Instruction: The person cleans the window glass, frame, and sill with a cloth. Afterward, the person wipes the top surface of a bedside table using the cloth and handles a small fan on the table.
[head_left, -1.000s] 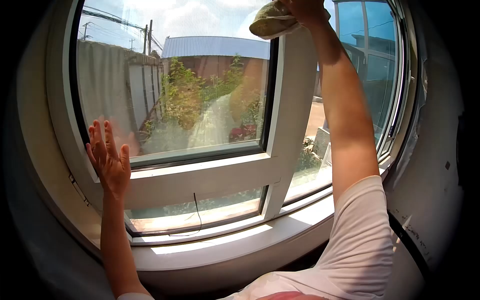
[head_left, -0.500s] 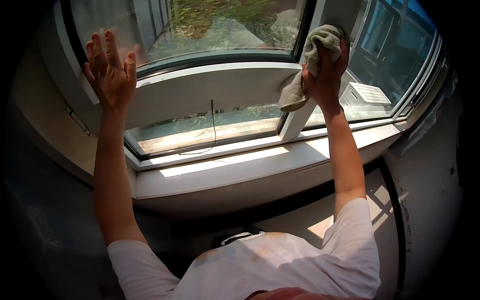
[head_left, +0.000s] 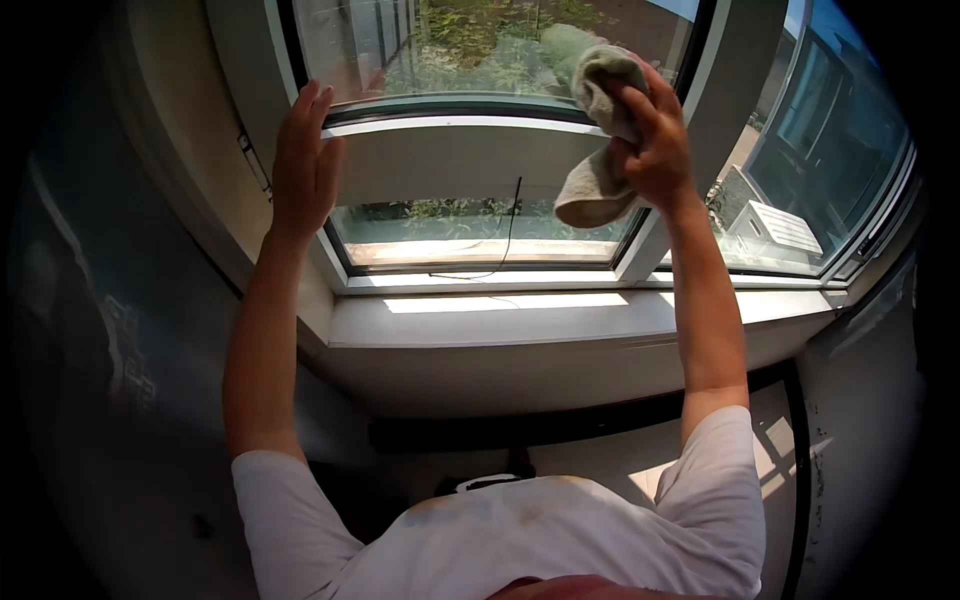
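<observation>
My right hand (head_left: 655, 145) grips a pale, crumpled cloth (head_left: 605, 90) near the lower right corner of the upper window pane (head_left: 470, 55). Part of the cloth hangs over the white crossbar (head_left: 430, 160) below that pane. At the lower left corner of the pane, my left hand (head_left: 305, 165) rests against the white frame. It holds nothing, and its thumb stands apart from the raised fingers. A thin dark cord (head_left: 514, 225) hangs in front of the lower pane (head_left: 400, 235).
Below the window runs a white sill (head_left: 500, 325) with sunlit patches. To the right is another glass panel (head_left: 825, 150), with a white slatted object (head_left: 780, 228) behind it. A dark surface (head_left: 150, 300) fills the left side.
My right hand has come down with the cloth from high on the frame, then moved onto the pane's lower right corner. My left hand's fingers are closer together. The view has tilted down.
</observation>
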